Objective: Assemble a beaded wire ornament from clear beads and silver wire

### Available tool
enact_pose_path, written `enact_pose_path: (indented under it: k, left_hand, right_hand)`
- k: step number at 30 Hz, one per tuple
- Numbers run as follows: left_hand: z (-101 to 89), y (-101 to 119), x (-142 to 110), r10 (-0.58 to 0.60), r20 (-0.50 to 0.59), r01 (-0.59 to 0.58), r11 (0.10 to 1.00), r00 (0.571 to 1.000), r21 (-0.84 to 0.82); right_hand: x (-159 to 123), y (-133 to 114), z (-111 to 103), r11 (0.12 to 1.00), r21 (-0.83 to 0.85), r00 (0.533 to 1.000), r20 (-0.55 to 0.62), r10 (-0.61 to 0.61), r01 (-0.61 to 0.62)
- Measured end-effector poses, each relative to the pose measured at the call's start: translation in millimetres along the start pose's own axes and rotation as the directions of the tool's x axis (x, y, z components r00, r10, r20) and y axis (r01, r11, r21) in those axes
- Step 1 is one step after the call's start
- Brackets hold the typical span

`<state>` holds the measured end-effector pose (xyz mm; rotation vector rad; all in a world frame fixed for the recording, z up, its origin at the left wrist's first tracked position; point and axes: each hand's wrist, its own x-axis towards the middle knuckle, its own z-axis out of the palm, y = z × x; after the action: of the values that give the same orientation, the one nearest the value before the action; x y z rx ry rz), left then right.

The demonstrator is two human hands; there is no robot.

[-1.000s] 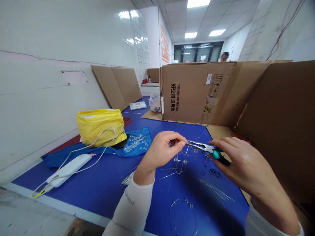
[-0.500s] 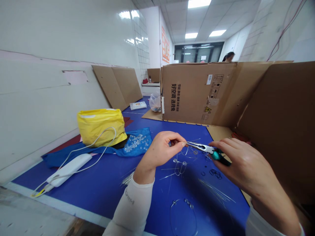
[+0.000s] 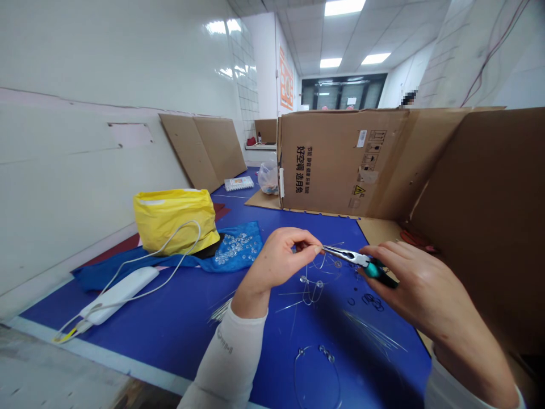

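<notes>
My right hand (image 3: 413,278) is closed around the green and black handles of long-nose pliers (image 3: 351,255). Their jaws point left and meet the fingertips of my left hand (image 3: 289,253). Thumb and forefinger of that hand are pinched on a thin wire (image 3: 338,245), of which only a short part shows. Under the hands, bent wire with clear beads (image 3: 318,283) lies on the blue table. Closer to me is a wire loop (image 3: 339,378) with several clear beads on it. Straight wires (image 3: 377,334) and dark rings (image 3: 373,301) lie below my right hand.
Clear beads (image 3: 238,248) lie on a blue cloth at left, beside a yellow bag (image 3: 174,218). A white power strip (image 3: 121,295) with its cable is near the left edge. Cardboard walls (image 3: 336,159) enclose the back and right. A person's head shows beyond them.
The pliers and my right hand have shifted very slightly, with the jaws still at my left fingertips. In the background, the person's head has moved right and lower behind the cardboard.
</notes>
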<state>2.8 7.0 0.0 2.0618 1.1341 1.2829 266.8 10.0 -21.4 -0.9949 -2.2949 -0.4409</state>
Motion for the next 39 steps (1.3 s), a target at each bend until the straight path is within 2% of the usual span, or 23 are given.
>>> enact_pose_path:
  k: [7, 12, 23, 28, 33, 39]
  left_hand:
    - [-0.3, -0.6, 0.2, -0.013, -0.003, 0.013, 1.0, 1.0, -0.003]
    - [0.2, -0.7, 0.7, -0.042, 0.006, 0.042, 0.999, 0.999, 0.0]
    - [1.0, 2.6, -0.3, -0.024, 0.002, 0.024, 0.998, 1.0, 0.059]
    - [-0.1, 3.4, -0.3, -0.083, -0.01, 0.082, 0.995, 0.996, -0.051]
    - [0.6, 2.9, -2.8, -0.188, 0.037, 0.191, 0.959, 0.981, -0.211]
    - [3.2, 6.6, -3.3, -0.144, 0.026, 0.147, 0.97, 0.989, -0.193]
  right_hand:
    - [-0.5, -2.6, 1.2, 1.0, 0.024, 1.0, 0.005, 0.013, -0.013]
    - [-0.3, -0.9, 1.3, 0.998, 0.065, 0.999, 0.037, 0.021, -0.024]
    - [3.6, 1.2, 0.5, 0.979, 0.191, 0.99, 0.13, 0.046, -0.071]
    - [4.3, 3.4, -2.4, 0.937, 0.312, 0.979, 0.174, 0.106, -0.157]
    - [1.6, 7.3, -1.6, 0.874, 0.42, 0.961, 0.227, 0.159, -0.244]
    - [-0.9, 9.6, 1.1, 0.848, 0.44, 0.952, 0.209, 0.222, -0.294]
